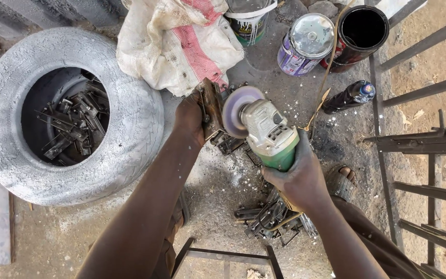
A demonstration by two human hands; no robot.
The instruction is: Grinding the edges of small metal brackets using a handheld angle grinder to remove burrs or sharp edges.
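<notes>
The left hand (191,116) has its grip clenched around a small rusty metal bracket (211,107), holding it upright above the dusty ground (218,186); the right hand (296,173) grasps the green body of an angle grinder (268,135), its grip wrapped tight round the handle; the grinder's disc (236,110) stands on edge just beside the bracket, touching it or very nearly so, though which cannot be told from this angle.

Below the hands lies a heap of similar metal pieces (272,217) on the ground, near the person's sandalled foot (341,181); more such pieces sit inside the hollow of a grey, crusted tyre (130,129) to the left, well apart from the grinder. Behind the bracket rests a white sack with a red stripe (176,41); further back stand a paint bucket (249,23), a tin with a shiny lid (308,44) and an open black can (361,31); a dark bottle (348,97) lies near the cans. A metal frame of bars (429,144) fills the right side.
</notes>
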